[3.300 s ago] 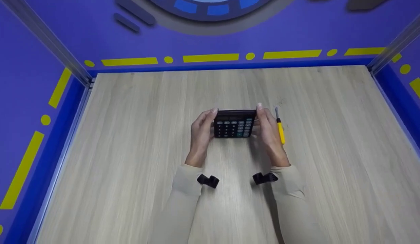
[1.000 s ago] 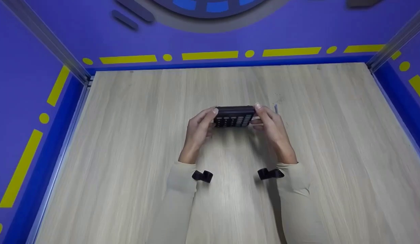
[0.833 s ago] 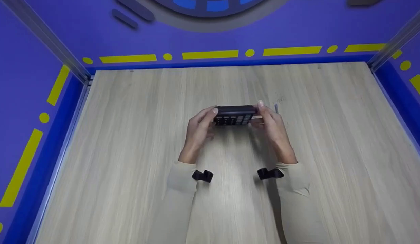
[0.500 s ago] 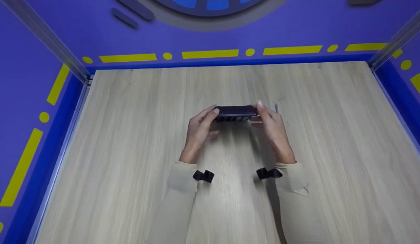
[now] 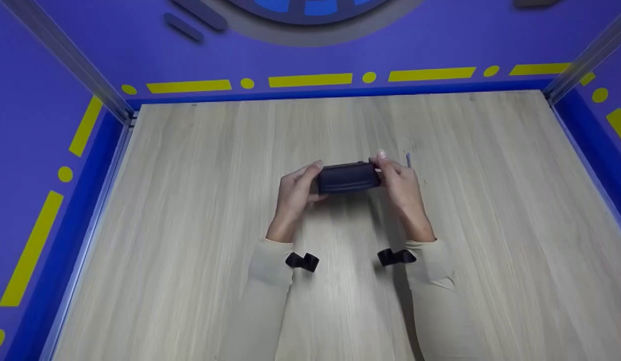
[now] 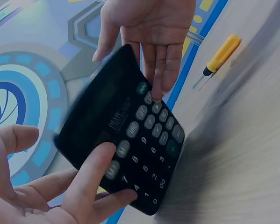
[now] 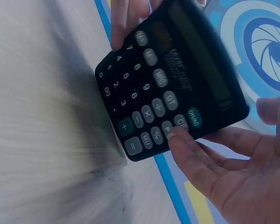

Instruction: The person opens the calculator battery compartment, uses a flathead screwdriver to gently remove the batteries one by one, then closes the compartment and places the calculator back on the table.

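Left hand (image 5: 292, 196) and right hand (image 5: 404, 193) are curled on a tilted black calculator (image 5: 348, 177), gripped by its opposite ends.

The bench (image 5: 215, 200) is a flat, pale surface with a greyish-beige wood grain. On it lies 1 yellow-handled tool (image 6: 225, 52) with a black collar (image 6: 207, 71) and a thin shaft (image 5: 409, 159); the head view shows only the shaft's end. Near that end, small dark specks (image 5: 414, 144) dot the surface, and shadows (image 5: 374, 215) fall across its middle.
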Action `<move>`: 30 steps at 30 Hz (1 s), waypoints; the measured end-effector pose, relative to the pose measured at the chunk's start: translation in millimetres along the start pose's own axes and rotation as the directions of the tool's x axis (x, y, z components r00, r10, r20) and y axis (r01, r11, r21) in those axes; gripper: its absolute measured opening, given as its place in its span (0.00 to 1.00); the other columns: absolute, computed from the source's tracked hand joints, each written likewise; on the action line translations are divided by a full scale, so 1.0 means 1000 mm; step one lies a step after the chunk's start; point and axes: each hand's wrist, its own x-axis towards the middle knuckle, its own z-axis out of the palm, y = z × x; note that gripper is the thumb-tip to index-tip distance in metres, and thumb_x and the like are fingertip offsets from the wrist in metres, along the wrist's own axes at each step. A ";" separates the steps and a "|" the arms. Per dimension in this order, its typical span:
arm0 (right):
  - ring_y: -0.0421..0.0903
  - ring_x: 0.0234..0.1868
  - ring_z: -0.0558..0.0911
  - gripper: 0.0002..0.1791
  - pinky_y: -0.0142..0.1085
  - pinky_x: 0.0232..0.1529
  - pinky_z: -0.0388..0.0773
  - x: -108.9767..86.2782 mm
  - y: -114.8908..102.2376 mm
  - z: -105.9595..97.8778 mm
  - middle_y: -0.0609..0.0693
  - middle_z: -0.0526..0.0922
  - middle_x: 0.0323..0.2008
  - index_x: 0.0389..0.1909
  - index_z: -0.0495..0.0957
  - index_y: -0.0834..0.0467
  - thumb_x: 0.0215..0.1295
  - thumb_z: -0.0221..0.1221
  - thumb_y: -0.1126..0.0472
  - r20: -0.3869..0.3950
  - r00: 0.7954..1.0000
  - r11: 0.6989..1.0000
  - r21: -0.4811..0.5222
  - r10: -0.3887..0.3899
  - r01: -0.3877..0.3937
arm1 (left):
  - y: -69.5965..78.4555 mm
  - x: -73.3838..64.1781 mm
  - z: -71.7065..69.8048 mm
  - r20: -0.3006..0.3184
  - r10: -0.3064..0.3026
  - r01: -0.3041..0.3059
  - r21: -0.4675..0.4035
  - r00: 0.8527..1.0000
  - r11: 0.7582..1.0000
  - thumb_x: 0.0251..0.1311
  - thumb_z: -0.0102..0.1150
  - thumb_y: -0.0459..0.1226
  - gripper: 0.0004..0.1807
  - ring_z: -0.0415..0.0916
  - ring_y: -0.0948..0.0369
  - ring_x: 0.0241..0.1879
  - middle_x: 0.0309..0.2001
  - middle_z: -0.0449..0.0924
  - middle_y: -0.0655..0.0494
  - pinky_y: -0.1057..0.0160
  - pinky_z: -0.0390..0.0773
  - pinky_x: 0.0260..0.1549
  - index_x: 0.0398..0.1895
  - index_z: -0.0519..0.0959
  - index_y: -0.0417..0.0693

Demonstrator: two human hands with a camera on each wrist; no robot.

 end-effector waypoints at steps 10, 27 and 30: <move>0.52 0.50 0.87 0.34 0.39 0.54 0.81 0.003 0.006 -0.001 0.61 0.83 0.63 0.62 0.83 0.68 0.83 0.50 0.40 0.021 0.997 0.997 -0.007 0.073 -0.073 | -0.005 0.002 -0.001 -0.020 -0.048 0.047 -0.023 0.999 0.999 0.74 0.56 0.48 0.29 0.85 0.50 0.49 0.55 0.86 0.39 0.63 0.88 0.35 0.64 0.81 0.32; 0.40 0.32 0.80 0.24 0.31 0.33 0.81 0.009 0.016 -0.002 0.48 0.80 0.38 0.64 0.81 0.65 0.78 0.62 0.52 0.074 0.983 0.986 -0.003 0.167 -0.168 | -0.013 0.007 -0.005 0.000 -0.108 0.108 -0.091 0.994 0.990 0.76 0.55 0.43 0.23 0.90 0.49 0.43 0.51 0.86 0.35 0.58 0.90 0.33 0.63 0.82 0.35; 0.41 0.34 0.83 0.26 0.31 0.35 0.82 0.010 0.016 -0.004 0.55 0.83 0.47 0.67 0.79 0.65 0.77 0.62 0.53 0.101 0.977 0.982 -0.020 0.186 -0.185 | -0.015 0.008 -0.004 -0.002 -0.125 0.124 -0.091 0.992 0.988 0.76 0.56 0.43 0.23 0.90 0.51 0.40 0.50 0.87 0.36 0.57 0.90 0.32 0.63 0.82 0.35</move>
